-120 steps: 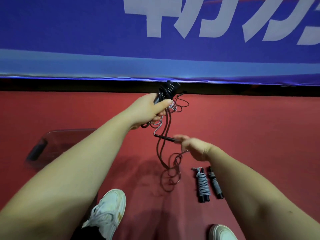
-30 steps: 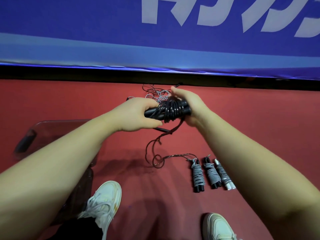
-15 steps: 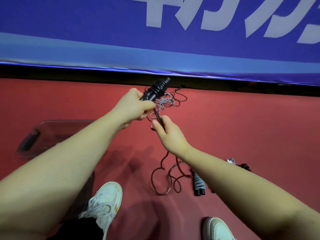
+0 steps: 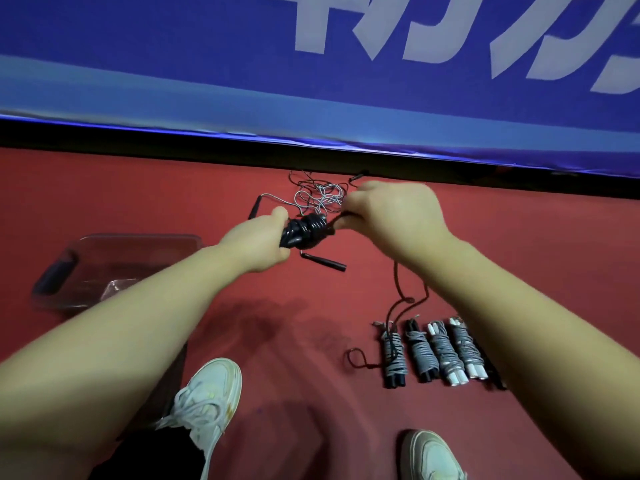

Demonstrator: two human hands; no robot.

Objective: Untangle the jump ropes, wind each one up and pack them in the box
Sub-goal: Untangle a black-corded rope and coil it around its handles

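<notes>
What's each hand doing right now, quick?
Left hand: grip closed round the black, partly wound jump-rope bundle.
Right hand: grip pinching the rope's loose dark cord beside the bundle.

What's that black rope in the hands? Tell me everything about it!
The black jump rope is a dark, shiny cord wound in tight turns round its handles, a bundle held above the red floor. The left hand grips one end; the right hand pinches the cord beside the coils. Its loose tail hangs down, curls on the floor and crosses the leftmost wound bundle.
</notes>
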